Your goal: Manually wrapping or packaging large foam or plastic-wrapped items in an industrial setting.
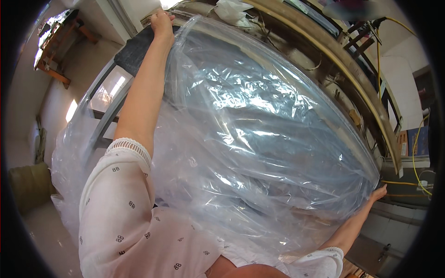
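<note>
A large clear plastic sheet (259,125), creased and shiny, is spread across a dark flat surface and hangs down toward my body. At the far left corner my left hand (162,23) is closed, with its arm stretched out along the sheet's side. My right hand (379,192) is closed at the sheet's right end, low in the view; its fingers are partly hidden. Between the two hands the sheet's far edge runs fairly straight. Loose folds gather by my left arm and across my front. Dark material shows through the plastic.
Beyond the sheet lies a long curved-looking beam (324,41) of a worn machine frame, with a white plastic bag (234,11) on it. Yellow cables (419,171) hang at right. A wooden bench (53,51) stands far left, and an olive padded seat (30,187) stands left.
</note>
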